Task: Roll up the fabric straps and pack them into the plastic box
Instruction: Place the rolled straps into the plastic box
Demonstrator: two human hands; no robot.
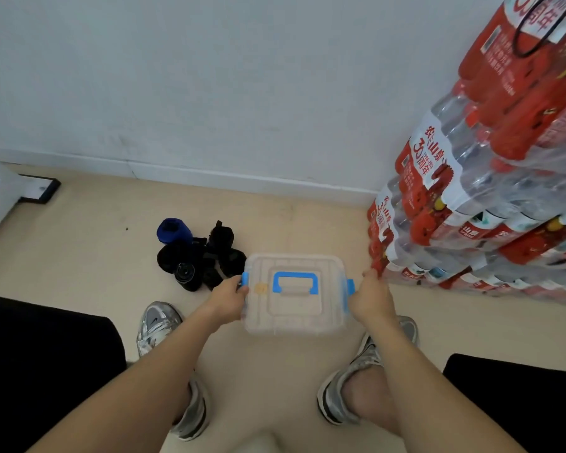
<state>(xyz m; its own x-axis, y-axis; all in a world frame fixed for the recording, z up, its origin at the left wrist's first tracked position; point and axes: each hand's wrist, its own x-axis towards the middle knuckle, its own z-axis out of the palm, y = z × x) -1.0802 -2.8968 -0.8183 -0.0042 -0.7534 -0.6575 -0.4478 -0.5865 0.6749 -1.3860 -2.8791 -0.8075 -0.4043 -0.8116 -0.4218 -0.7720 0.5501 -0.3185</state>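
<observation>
1. The plastic box [294, 308] is translucent and pale, with a blue handle [295, 282] and blue side clips.
2. The rolled straps [199, 254] are black, one roll blue.
3. The shoes [159, 325] are silver-grey.
4. The floor [105, 243] is beige, the wall [209, 76] white.
5. The bottle packs [490, 178] are clear with red-and-white labels.

Wall [209, 76]: plain white, faintly scuffed, with a white baseboard [242, 179] along its foot. Floor [95, 230]: smooth beige, a few dark specks. Right corner: shrink-wrapped packs of water bottles [490, 197], red-and-white labels, stacked high against the wall. Left edge: a flat black-framed panel [40, 189] on the floor. Light: even, soft.
</observation>
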